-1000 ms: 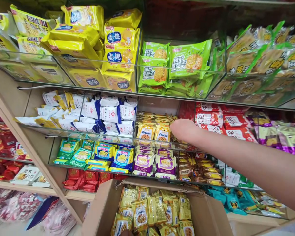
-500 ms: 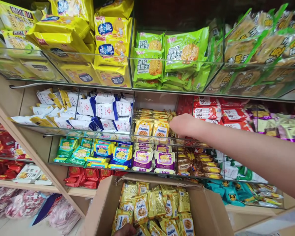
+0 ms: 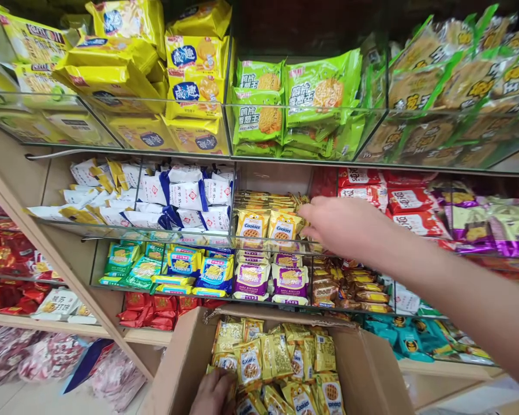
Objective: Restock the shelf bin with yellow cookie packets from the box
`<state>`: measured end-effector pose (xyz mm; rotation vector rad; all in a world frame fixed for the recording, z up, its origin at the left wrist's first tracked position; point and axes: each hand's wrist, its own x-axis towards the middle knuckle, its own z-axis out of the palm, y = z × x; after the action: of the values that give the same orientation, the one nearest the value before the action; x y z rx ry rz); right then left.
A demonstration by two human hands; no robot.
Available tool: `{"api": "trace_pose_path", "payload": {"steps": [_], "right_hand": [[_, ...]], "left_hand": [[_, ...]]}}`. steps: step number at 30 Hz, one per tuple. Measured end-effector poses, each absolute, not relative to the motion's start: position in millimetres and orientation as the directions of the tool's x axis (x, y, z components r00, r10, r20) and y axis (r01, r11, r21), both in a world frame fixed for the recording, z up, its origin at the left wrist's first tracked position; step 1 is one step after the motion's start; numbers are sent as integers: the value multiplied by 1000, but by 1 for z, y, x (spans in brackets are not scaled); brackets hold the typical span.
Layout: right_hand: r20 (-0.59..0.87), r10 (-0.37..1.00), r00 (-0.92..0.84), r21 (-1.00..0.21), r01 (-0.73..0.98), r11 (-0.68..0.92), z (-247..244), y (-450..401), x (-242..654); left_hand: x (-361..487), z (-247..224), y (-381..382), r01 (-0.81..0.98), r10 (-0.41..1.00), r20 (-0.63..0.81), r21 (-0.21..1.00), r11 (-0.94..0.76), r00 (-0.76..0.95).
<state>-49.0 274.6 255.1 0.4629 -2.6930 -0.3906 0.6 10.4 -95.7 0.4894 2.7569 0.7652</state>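
My right hand point(image 3: 343, 225) is at the middle shelf. Its bent fingers close on a gold cookie packet point(image 3: 303, 208) at the right side of a compartment, though the fingertips are partly hidden. Two yellow cookie packets point(image 3: 282, 225) stand at that compartment's front, with more stacked behind. Below, an open cardboard box point(image 3: 363, 363) holds many yellow cookie packets point(image 3: 249, 364). Inside its front left corner, my left hand point(image 3: 216, 389) has curled fingers over a cookie packet, which it mostly covers.
Glass strips point(image 3: 311, 109) front and divide the shelves. White and blue packets point(image 3: 185, 196) lie left of the cookies, red and white packets point(image 3: 413, 202) to the right. Purple soda biscuit packets point(image 3: 251, 279) sit on the shelf below, green biscuit packets point(image 3: 315, 86) above.
My left hand has come further up into the box, over the front left packet. My right hand has turned, showing its bent fingers at the compartment's right side. The view has shifted slightly.
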Motion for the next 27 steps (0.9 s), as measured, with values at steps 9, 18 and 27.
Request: {"api": "trace_pose_path", "payload": {"steps": [9, 18, 27], "right_hand": [[-256, -322, -912, -422, -194, 885, -17, 241, 21], [1, -62, -998, -282, -60, 957, -85, 221, 5], [96, -204, -974, -433, -225, 873, -63, 241, 4]], "left_hand": [[-9, -67, 38, 203, 250, -356, 164, 965, -900], [-11, -76, 39, 128, 233, -334, 309, 943, -913], [-12, -35, 58, -474, 198, -495, 868, 146, -846]]}}
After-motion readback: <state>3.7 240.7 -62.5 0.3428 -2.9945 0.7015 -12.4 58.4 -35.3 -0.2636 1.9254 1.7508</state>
